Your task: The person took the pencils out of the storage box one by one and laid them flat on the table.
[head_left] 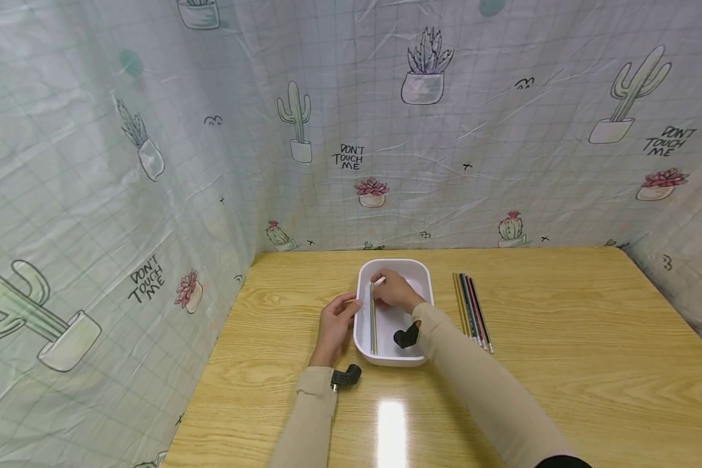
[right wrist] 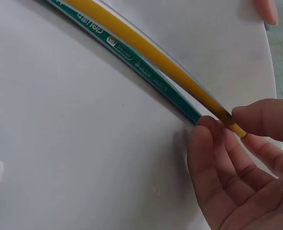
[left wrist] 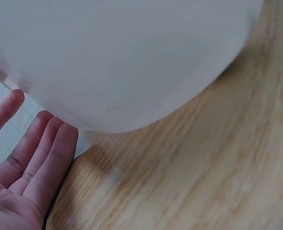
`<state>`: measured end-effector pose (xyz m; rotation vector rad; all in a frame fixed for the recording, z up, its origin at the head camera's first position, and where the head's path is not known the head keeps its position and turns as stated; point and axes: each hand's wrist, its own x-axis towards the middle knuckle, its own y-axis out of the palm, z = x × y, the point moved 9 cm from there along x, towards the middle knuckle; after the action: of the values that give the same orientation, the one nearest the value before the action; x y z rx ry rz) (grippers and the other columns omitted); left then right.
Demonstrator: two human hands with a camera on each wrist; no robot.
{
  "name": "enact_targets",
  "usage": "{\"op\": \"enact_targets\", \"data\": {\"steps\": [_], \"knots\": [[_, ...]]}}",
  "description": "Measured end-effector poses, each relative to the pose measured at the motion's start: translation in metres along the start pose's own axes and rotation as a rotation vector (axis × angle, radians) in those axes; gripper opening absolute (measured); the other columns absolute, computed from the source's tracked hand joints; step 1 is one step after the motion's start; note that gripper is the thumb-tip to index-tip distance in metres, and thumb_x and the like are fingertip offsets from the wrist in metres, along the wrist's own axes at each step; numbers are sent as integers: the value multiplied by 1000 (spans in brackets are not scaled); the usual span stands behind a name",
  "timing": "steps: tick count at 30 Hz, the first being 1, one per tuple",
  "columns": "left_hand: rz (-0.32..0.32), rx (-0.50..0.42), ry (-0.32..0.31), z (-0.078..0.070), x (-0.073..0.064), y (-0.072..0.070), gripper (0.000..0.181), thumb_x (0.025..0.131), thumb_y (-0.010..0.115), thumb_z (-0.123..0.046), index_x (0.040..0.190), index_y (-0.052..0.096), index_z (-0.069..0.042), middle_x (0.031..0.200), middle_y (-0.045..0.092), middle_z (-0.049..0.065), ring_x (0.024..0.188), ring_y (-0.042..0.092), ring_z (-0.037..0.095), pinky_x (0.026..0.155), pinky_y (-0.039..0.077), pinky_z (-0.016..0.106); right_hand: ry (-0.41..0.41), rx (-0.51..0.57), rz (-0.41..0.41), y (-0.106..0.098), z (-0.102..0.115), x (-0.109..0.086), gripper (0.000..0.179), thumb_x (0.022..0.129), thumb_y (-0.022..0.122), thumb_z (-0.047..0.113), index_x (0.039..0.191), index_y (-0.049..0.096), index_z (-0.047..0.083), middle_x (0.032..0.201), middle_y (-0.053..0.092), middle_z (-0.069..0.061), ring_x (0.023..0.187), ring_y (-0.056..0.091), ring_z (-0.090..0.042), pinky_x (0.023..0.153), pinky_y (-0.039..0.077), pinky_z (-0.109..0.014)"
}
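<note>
A white plastic box point(head_left: 393, 361) with rounded corners stands on the wooden table. Inside it, along the left wall, lie a yellow pencil point(right wrist: 179, 81) and a green pencil point(right wrist: 148, 76) with printed lettering, side by side. My right hand point(head_left: 392, 290) reaches into the box and pinches the far end of the yellow pencil between thumb and finger; its other fingertips are right at the green pencil's end. My left hand point(head_left: 335, 323) holds the box's left rim, thumb over the edge and fingers point(left wrist: 52, 158) along the outer wall.
Right of the box, several pencils point(head_left: 472, 312) lie in a row on the table point(head_left: 561, 338), yellow, dark and red among them. A patterned cloth point(head_left: 474, 182) hangs behind the table and along its left side. Each wrist bears a small black camera.
</note>
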<state>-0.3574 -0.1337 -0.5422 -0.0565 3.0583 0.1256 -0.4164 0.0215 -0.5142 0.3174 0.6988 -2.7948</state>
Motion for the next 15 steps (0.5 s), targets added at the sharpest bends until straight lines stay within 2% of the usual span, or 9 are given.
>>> {"op": "enact_targets", "data": {"steps": [6,15], "knots": [[-2,-5,-3,1,0,0,36,97,72,-22,127,69,-3,108,71,10,97,71,23,79,62,29,-12,83,5,0,1,-2,41,89,64,-2,128,55,1,82,66,-13,64,66,-19,59,59,-30],[-14,0,-3,-2,-1,0,33,96,73,-21,125,70,-5,103,71,6,92,69,18,77,62,27,-20,191,-11,-5,1,-9,43,88,61,-5,130,53,2,92,67,-18,71,69,-23,65,64,-38]]}}
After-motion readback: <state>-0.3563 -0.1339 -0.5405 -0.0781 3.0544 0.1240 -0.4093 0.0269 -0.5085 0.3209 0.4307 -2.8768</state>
